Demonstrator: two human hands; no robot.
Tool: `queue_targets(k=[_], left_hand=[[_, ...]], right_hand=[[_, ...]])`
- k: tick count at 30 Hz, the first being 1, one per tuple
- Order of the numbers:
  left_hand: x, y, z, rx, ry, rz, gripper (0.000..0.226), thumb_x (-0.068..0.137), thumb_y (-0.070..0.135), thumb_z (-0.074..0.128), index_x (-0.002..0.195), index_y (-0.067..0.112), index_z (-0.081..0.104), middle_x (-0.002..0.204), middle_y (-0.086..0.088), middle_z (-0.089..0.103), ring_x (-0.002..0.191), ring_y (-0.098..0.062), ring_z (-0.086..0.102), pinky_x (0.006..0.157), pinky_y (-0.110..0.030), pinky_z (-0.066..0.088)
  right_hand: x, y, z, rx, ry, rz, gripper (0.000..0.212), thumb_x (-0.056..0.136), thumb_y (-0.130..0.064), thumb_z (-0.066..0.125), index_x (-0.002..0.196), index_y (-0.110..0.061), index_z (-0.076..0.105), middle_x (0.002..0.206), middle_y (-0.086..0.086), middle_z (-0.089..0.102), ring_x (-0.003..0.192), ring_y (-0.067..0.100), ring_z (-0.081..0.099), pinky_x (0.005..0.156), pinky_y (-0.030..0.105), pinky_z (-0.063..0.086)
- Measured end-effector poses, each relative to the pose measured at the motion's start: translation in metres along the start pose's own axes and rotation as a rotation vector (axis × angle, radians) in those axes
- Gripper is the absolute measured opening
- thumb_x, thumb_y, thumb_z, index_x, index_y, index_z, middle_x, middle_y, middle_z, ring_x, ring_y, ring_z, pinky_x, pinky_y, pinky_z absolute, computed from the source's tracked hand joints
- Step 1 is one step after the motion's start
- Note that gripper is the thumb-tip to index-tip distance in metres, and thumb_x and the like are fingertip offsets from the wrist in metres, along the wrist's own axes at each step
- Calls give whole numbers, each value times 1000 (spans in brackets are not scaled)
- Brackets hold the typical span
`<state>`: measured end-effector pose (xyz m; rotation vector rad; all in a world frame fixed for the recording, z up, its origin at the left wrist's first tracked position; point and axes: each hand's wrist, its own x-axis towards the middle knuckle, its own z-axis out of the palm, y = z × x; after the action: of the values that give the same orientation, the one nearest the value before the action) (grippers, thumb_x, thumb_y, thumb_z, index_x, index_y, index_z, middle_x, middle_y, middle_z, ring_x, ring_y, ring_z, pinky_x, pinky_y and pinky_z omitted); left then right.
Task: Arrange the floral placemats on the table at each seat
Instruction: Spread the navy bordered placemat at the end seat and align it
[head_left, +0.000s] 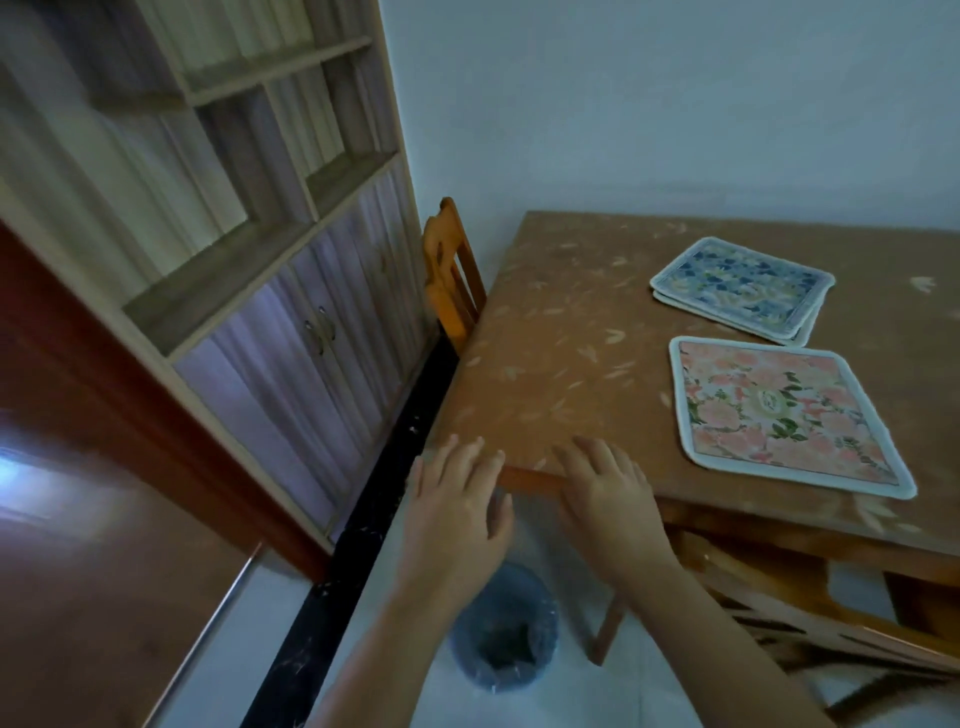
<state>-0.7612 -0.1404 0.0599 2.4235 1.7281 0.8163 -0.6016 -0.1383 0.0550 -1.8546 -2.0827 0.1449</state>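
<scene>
**Both hands hovering open at the counter's near corner, placemats lying to the right**

Both forearms are reaching up from the bottom of the frame, side by side and palm down, toward the near corner of the brown, leaf-patterned counter (561, 332). The left hand (457, 499) is sitting at lower centre with its fingers straight and spread, the fingertips arriving at the counter's corner. Whether they are touching the surface cannot be told. The right hand (608, 499) is lying just beside it, fingers relaxed and slightly fanned, crossing over the counter's front edge. Neither hand is holding anything.

The pink floral placemat (779, 410) is lying flat on the counter at right of centre, near the front edge and well apart from the right hand. Beyond it, toward the upper right, the blue floral placemats (743, 288) are lying stacked, the top one sitting slightly askew so the edge of one beneath is showing. The two patterns are lying near each other without touching.

An orange wooden chair (449, 270) is standing against the counter's left side. A blue bin (506, 629) is sitting on the pale floor (395, 561) below the hands, between the forearms. A wooden shelf unit (234, 208) is filling the upper left.
</scene>
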Motion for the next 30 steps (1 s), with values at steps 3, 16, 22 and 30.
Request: queue_targets(k=[3, 16, 22, 30], left_hand=[[-5, -38, -17, -21, 16, -38, 36, 78, 18, 65, 113, 9, 61, 119, -13, 61, 118, -33, 49, 96, -58, 37], [80, -142, -14, -52, 0, 87, 38, 79, 16, 63, 115, 6, 58, 122, -16, 58, 121, -34, 46, 98, -59, 34], [153, -179, -1, -54, -43, 168, 41, 83, 20, 55, 121, 7, 53, 130, -17, 51, 127, -34, 39, 102, -56, 28], [231, -205, 32, -163, -78, 299, 42, 79, 13, 65, 120, 6, 54, 128, -19, 52, 124, -37, 42, 100, -55, 28]], right_hand=[[10, -40, 12, -17, -6, -6, 41, 89, -26, 50, 128, -15, 43, 136, 11, 44, 125, 30, 37, 101, 48, 35], [120, -91, 46, 7, 54, 113, 45, 86, -22, 57, 129, -15, 45, 134, 13, 47, 123, 32, 41, 99, 51, 36], [180, -97, 62, 15, 90, 191, 43, 86, -24, 58, 127, -16, 47, 134, 13, 47, 124, 32, 41, 99, 53, 38], [236, -88, 67, -25, 143, 368, 45, 78, -17, 67, 120, -9, 54, 125, 19, 55, 116, 39, 48, 92, 57, 41]])
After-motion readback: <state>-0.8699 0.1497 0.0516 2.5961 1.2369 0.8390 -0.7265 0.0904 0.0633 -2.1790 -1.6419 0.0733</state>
